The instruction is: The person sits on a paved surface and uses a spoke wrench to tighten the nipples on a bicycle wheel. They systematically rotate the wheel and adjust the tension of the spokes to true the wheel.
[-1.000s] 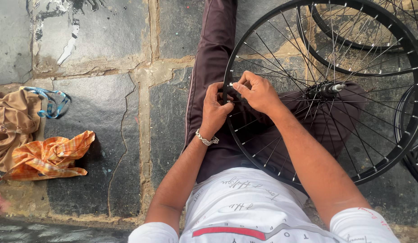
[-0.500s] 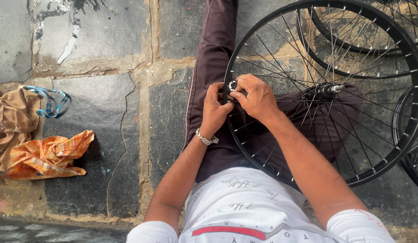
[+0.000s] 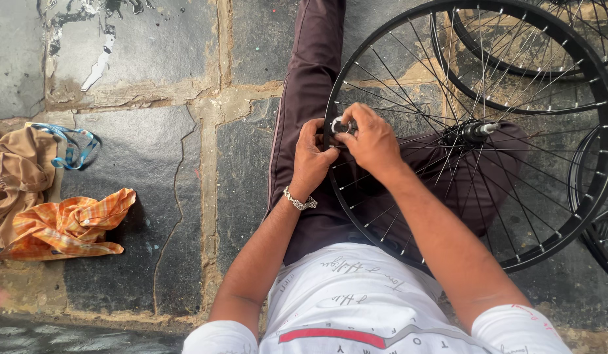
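I rest the wheel [image 3: 471, 131] across my lap so my left hand [image 3: 310, 157] grips its rim steady while my right hand [image 3: 369, 141] pinches a small round tool [image 3: 339, 125].

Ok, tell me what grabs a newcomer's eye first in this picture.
The big black spoked bicycle wheel across the seated person's lap, right of centre, stands out. At its left rim, the left hand and right hand pinch a small round metal tool. Far left on the stone floor lies a crumpled orange checked cloth.
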